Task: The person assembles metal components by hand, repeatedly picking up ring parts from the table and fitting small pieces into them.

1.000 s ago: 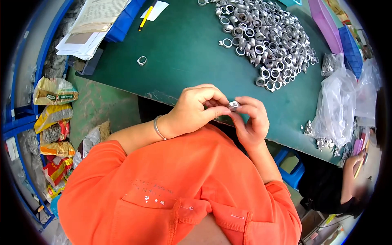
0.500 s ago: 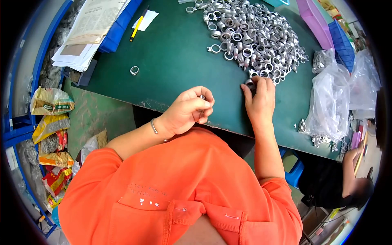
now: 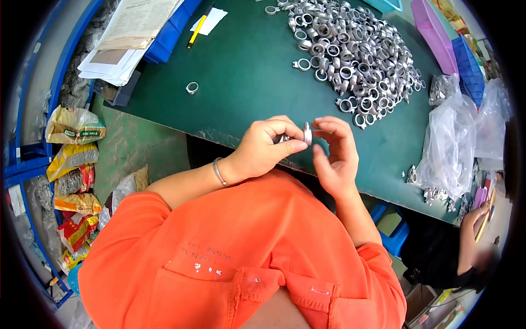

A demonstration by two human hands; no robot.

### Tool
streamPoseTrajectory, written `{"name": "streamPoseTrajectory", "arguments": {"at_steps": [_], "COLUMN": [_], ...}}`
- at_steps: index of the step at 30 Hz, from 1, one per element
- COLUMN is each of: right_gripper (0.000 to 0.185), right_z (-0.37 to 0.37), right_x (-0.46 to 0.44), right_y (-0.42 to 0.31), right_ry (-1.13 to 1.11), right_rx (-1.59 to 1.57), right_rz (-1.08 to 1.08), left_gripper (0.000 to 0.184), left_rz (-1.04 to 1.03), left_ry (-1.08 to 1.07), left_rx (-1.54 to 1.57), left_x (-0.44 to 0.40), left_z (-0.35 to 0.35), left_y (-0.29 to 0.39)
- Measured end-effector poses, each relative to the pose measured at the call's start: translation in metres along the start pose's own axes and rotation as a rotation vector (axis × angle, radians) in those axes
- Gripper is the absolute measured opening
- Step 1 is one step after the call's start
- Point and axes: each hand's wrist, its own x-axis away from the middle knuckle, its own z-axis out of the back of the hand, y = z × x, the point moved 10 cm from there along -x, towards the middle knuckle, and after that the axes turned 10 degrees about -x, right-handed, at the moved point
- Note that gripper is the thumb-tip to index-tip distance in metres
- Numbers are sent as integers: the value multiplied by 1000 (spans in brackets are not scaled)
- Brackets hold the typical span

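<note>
My left hand [image 3: 268, 143] is closed, its thumb and forefinger pinching a metal ring [image 3: 307, 135] with a small lug on top. More small shiny metal [image 3: 283, 139] peeks out between the same fingers; its shape is mostly hidden. Just right of the ring, my right hand [image 3: 338, 159] has its thumb and curved fingers apart, with nothing seen between them. Beyond both hands lies a big heap of similar metal rings [image 3: 356, 55] on the green table [image 3: 235, 71]. One single ring [image 3: 192, 88] rests apart on the table's left side.
At the upper left, papers [image 3: 118, 46] lie on a blue bin [image 3: 170, 35], near a yellow pen [image 3: 200, 26]. Plastic bags [image 3: 446, 145] and small metal parts [image 3: 435, 194] sit at the right. A pink bin [image 3: 435, 35] stands behind. Another person [image 3: 444, 247] is at the lower right.
My right hand has come back from the heap's near edge to beside my left hand. A ring now sits in my left fingertips. The view has shifted slightly.
</note>
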Motion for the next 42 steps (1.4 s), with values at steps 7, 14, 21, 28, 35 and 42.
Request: {"name": "streamPoseTrajectory", "arguments": {"at_steps": [7, 14, 21, 28, 35, 42], "right_gripper": [18, 13, 19, 11, 14, 7], "right_z": [-7, 4, 8, -13, 36, 15], "right_x": [19, 13, 7, -6, -35, 6], "right_y": [44, 29, 7, -30, 11, 54], "right_ry": [16, 94, 56, -138, 18, 101], "right_rx": [-418, -335, -5, 466, 1180, -80], "right_rz": [-509, -356, -77, 258, 111, -558], "left_gripper": [10, 12, 14, 24, 19, 13], "left_rz": [-202, -205, -253, 477, 514, 349], "left_ry": [35, 64, 95, -92, -64, -59], "left_rx": [-66, -163, -204, 786, 795, 431], "left_x": [6, 8, 9, 13, 16, 11], "left_z": [1, 6, 9, -20, -20, -10], "left_y": [23, 25, 26, -40, -43, -34]}}
